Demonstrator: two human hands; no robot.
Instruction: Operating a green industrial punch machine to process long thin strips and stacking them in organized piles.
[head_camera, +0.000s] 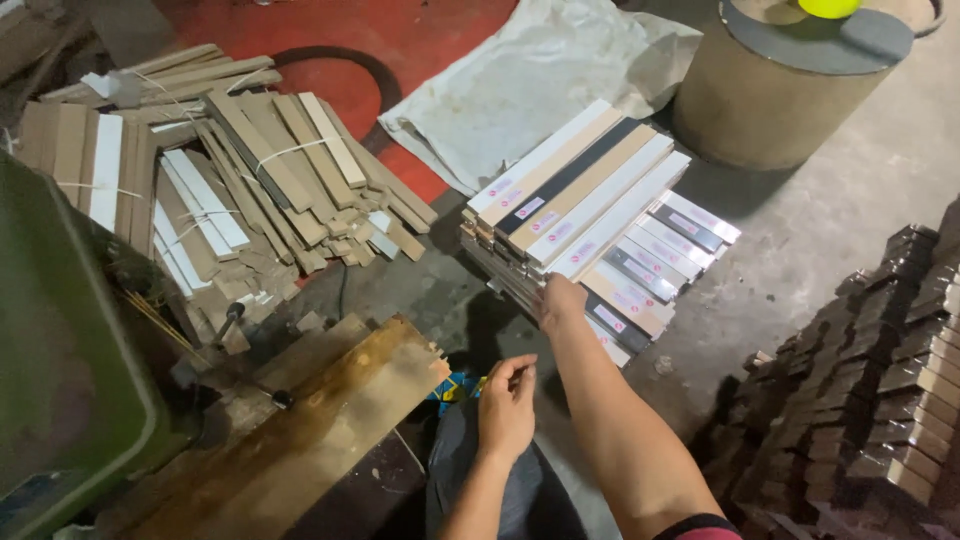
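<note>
Moulding strips (585, 195) are touched at the stack's near edge by the right hand (558, 300), fingers curled, grasp unclear; left hand (508, 400) loosely closed, empty. An overhanging strip could be tipped off.

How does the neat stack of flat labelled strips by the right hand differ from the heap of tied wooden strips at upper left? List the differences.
The neat stack of flat labelled strips lies in aligned parallel rows; the heap of tied wooden strips is jumbled, pieces pointing several ways. The stack carries small stickers and is unbound; the heap has string around its bundles and no visible stickers. The right hand touches the stack; no hand touches the heap. Both rest on the floor and mix pale and darker pieces.
</note>
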